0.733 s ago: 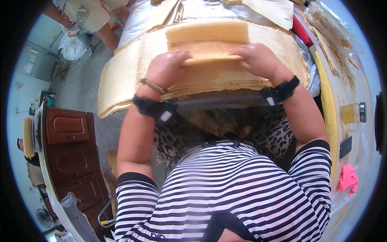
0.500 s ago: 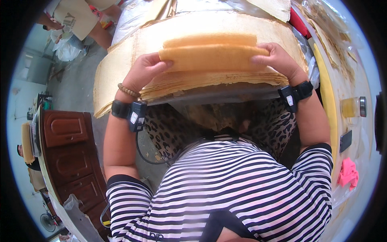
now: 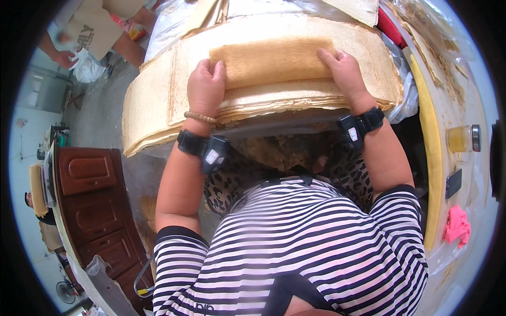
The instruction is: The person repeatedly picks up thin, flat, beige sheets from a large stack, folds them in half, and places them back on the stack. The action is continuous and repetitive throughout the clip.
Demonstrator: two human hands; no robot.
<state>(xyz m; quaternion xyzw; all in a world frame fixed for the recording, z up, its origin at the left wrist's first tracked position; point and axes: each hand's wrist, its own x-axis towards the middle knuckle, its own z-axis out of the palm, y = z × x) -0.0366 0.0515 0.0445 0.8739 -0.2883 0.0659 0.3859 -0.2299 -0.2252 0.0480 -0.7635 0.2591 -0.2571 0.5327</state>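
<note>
A thin amber-tan sheet [image 3: 274, 62], folded into a long strip and resembling dried bean curd skin, lies across a stack of pale cream sheets [image 3: 153, 100]. My left hand [image 3: 207, 84] grips the strip's left end, thumb on the near face and fingers hidden behind. At the other end my right hand [image 3: 342, 72] pinches it, the thumb over the upper right corner. The strip's near edge sits close to the stack's ragged front edge. Both my wrists carry black strapped devices, and a beaded bracelet [image 3: 200, 117] circles the left one.
To the right, a lidded glass jar [image 3: 461, 138] of yellow liquid, a phone [image 3: 453, 183] and a pink cloth [image 3: 456, 226] lie along a side surface. A dark wooden cabinet [image 3: 89, 174] stands left. Another person holds a white plastic bag [image 3: 87, 67] at the upper left.
The strip, earlier showing two overlapping layers, now appears as one broad flat band. My hands have come closer together. At the upper left, the other person's arm and the white bag have shifted.
</note>
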